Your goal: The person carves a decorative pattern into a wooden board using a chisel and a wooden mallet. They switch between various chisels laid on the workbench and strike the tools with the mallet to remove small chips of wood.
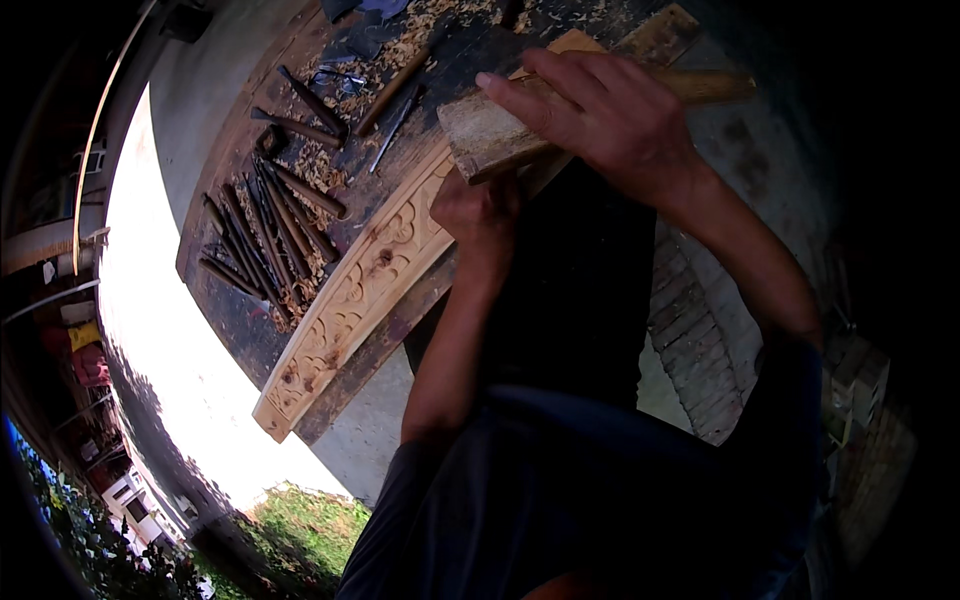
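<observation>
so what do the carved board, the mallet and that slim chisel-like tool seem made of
Carved board: wood, apparently unvarnished; pale and matte, with dark knots.
Mallet: wood too, probably bare, judging by its dull, worn pale-brown head.
Slim chisel-like tool: likely bare metal toward its bright grey lower end; the dark upper end could be wood, but it's too small to tell.

Bright sunlight whitens the pale floor beside green grass.
</observation>
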Action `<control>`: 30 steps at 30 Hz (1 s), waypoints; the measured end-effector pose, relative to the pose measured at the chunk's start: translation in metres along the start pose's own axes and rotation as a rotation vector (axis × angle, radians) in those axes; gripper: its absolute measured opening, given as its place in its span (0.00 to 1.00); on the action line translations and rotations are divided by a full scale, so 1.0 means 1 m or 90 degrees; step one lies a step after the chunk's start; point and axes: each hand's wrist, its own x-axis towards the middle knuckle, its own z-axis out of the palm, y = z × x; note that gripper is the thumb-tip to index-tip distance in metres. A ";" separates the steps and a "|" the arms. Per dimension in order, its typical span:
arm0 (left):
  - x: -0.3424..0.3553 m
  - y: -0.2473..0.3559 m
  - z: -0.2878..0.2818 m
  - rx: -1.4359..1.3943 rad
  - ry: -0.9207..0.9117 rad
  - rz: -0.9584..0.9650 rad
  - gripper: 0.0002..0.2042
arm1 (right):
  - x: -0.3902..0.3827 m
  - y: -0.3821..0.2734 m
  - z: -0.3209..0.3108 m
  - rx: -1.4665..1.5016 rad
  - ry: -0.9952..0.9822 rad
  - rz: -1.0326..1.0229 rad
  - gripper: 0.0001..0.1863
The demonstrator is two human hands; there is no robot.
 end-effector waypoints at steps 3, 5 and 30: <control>0.003 0.003 0.002 -0.060 0.059 -0.053 0.05 | -0.004 0.005 0.005 -0.014 0.025 0.013 0.32; 0.002 0.004 0.000 -0.096 0.048 -0.119 0.05 | -0.006 0.005 0.007 0.011 0.046 0.056 0.33; 0.002 0.004 -0.004 -0.097 0.029 -0.149 0.05 | -0.010 0.000 0.007 0.016 0.030 0.073 0.35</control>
